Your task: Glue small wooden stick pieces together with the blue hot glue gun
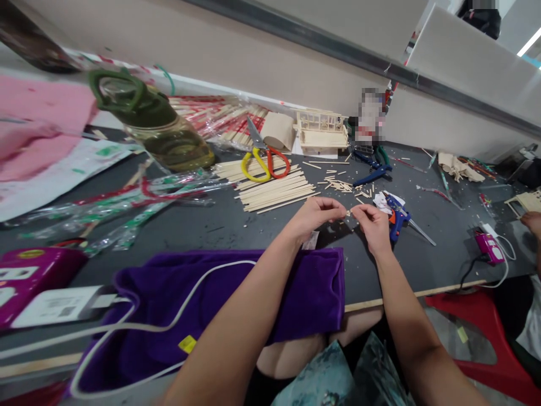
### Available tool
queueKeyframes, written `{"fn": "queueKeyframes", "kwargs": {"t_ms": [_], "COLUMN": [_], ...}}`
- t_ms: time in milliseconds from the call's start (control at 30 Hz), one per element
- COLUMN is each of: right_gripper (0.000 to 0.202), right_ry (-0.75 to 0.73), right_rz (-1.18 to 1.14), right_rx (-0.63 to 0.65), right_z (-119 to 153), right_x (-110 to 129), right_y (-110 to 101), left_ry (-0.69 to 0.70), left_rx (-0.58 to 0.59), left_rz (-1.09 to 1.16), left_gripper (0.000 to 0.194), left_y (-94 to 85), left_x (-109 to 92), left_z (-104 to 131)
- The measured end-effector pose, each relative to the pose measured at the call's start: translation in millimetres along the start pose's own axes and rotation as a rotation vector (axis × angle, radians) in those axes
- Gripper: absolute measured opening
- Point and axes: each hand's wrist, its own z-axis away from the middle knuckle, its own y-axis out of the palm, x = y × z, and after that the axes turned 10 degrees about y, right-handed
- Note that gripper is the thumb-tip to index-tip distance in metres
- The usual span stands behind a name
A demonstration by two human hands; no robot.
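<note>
My left hand (pixel 323 215) and my right hand (pixel 374 224) meet above the dark table, fingers pinched. Between their fingertips is a tiny pale wooden piece (pixel 349 213), too small to make out in detail. Close to my right hand lies a blue glue gun (pixel 399 217) on a scrap of white paper. Beyond my left hand are a row of thin wooden sticks (pixel 276 192) and scissors (pixel 262 158) with yellow and orange handles resting on them. Short cut stick pieces (pixel 338 185) are scattered past the fingertips, near blue-handled pliers (pixel 372 169).
A small wooden model bench (pixel 322 131) stands at the back by the partition. At left are a green bottle (pixel 156 124), plastic wrappers (pixel 127 203) and a magenta power strip (pixel 38 282). Purple cloth (pixel 313 293) and a white cable cover the front edge. Another person's hand (pixel 533 223) is far right.
</note>
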Motion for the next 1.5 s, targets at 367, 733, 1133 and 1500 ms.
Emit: {"fn": "queueKeyframes", "kwargs": {"t_ms": [367,733,1133,1500], "right_gripper": [0.025,0.019,0.015,0.018], "right_ry": [-0.019,-0.135,-0.143,-0.203], "right_rz": [0.051,0.076,0.448,0.987], "right_rx": [-0.005,-0.014,-0.06,0.002], "right_z": [1,1,-4,0], "right_x": [-1,0,-5,-5], "right_y": [-1,-1,-14,-1], "left_ry": [0.005,-0.001,0.023,0.02], "left_rx": [0.014,0.01,-0.117,-0.2], "left_rz": [-0.021,-0.008,0.05,0.099], "left_gripper": [0.019,0.016,0.023,0.025], "left_y": [0.9,1.7,-6.5,-6.3], "left_x": [-4,-3,2,5], "left_z": [2,1,-2,-4]}}
